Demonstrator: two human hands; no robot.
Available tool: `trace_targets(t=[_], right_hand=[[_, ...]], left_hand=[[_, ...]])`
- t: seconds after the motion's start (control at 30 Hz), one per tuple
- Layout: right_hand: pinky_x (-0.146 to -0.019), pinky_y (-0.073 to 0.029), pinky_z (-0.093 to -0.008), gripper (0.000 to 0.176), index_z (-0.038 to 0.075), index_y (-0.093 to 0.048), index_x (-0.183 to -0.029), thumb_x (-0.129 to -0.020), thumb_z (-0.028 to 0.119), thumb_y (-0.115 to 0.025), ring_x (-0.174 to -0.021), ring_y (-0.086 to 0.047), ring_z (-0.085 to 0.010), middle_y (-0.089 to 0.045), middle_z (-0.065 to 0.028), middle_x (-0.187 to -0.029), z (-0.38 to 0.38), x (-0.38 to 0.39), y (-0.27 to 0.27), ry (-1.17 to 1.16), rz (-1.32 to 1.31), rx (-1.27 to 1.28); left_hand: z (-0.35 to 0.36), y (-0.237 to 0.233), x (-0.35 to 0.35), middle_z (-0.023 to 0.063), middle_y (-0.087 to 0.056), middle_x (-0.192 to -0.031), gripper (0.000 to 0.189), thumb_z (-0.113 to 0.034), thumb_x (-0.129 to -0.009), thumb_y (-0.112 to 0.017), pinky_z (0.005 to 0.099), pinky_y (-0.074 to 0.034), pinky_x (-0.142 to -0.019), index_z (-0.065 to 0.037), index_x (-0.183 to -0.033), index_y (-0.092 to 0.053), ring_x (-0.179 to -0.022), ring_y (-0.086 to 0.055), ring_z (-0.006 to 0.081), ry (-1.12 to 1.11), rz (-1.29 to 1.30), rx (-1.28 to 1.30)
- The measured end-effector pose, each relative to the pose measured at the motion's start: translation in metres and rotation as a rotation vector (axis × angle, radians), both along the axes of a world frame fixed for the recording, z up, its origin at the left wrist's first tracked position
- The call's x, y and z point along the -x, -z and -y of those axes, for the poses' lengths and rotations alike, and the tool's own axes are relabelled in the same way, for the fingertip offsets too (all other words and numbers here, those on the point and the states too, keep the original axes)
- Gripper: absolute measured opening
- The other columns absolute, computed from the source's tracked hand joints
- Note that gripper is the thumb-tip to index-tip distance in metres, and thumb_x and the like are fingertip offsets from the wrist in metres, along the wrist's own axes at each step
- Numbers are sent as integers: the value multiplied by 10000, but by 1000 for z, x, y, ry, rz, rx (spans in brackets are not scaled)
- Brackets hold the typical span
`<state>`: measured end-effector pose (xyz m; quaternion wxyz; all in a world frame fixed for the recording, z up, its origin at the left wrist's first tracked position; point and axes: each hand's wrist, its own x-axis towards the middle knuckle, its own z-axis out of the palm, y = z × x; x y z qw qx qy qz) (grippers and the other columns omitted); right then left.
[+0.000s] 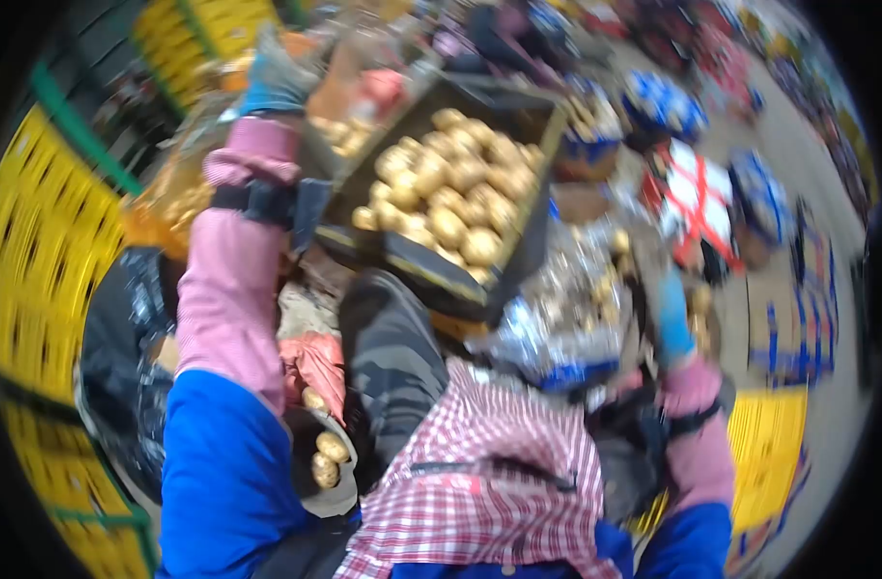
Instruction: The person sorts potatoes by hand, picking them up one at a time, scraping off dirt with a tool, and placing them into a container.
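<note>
A dark-lined box filled with potatoes sits in front of my knees, tilted in view. My left hand, in a blue and grey glove, is stretched out beyond the box's left side; its fingers are smeared by motion. Near that hand are orange and red wrappings and more potatoes. On the other side, my gloved right hand is beside a clear plastic bag with potatoes in it. Blur hides its fingers, and whether it grips anything cannot be made out.
Stacked yellow crates line the left, with a black plastic bag before them. A few potatoes lie in a container by my left leg. Bundles with red tape, a yellow crate and blurred people are farther out.
</note>
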<state>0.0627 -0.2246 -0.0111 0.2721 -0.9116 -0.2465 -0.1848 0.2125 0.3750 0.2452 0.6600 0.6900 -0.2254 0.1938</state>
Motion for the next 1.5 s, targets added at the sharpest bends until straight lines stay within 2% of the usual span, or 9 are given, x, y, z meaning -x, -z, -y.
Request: trace_targets(t=[0.03,0.17,0.4,0.5,0.67,0.83,1.03,1.2,1.5], right_hand=[[-959,-478,-391,496,76,-483,-1348,-872,133,-611,-1137,-559,-307,-533,-209,-1265,-5,-1,-23,-123,-362,-701],[-495,-483,-220,478,72,-514,-1266,-987,458,-468,-591,-539,-78,-623,-26,-883,6,27,-96,218,-622,-1188],[-557,-564,-255,455,32,-474,-1320,-1019,347,-346,-724,-618,-118,-646,-90,-1023,74,74,-93,202,-641,-1470],[-488,-513,-227,473,-5,-428,-1349,-1031,333,-336,-671,-575,-108,-617,-143,-1120,71,93,-103,513,-463,-1518],[-615,-608,-348,439,-15,-366,-1314,-1050,327,-292,-890,-648,-236,-514,-217,-1243,90,108,-102,386,-530,-1877],[-662,-494,-770,451,7,-351,-1276,-1034,387,-354,-1055,-584,-456,-489,-251,-1150,111,108,-97,251,-990,-1957],[-671,-538,-329,509,9,-498,-1187,-986,475,-449,-750,-599,-179,-554,-100,-989,61,90,-90,529,-639,-1159],[-687,-441,-164,358,-12,-547,-1219,-1001,266,-488,-753,-584,-87,-572,-25,-863,51,80,-90,381,-813,-1163],[-732,-490,-460,463,62,-582,-1163,-702,24,-573,-875,-582,-385,-595,-168,-920,11,86,-57,307,-118,-76]], left_hand=[[72,-13,25,233,-565,-1213,637,-481,-932,-506,448,-489,-1001,86,-1218,-466,-1071,-595,391,119,-464,740],[305,140,46,76,-666,-1028,207,-63,-957,-466,330,-497,-867,-40,-1079,-632,-953,-616,190,296,65,-332],[462,434,55,219,-677,-957,250,-221,-878,-581,422,-509,-742,-46,-1027,-679,-859,-656,378,673,-690,-1224],[488,513,29,241,-682,-957,198,-199,-814,-619,429,-527,-752,-51,-887,-727,-875,-670,374,87,-975,-1128],[528,657,-31,206,-690,-962,352,-352,-901,-518,450,-524,-800,-79,-980,-726,-873,-681,352,-11,-365,-849],[541,589,-5,159,-695,-963,429,-452,-851,-620,426,-526,-712,-81,-1060,-674,-799,-679,301,10,-866,-727],[523,507,22,46,-627,-1012,483,-472,-852,-667,372,-549,-573,-162,-1204,-554,-832,-634,218,544,-1474,1042],[505,350,73,102,-613,-1091,572,-473,-860,-619,407,-526,-632,-173,-1329,-489,-786,-622,285,811,-1168,1075],[424,237,152,253,-593,-1123,554,-422,-940,-417,447,-504,-809,-33,-1331,-468,-875,-613,356,888,-1219,930]])
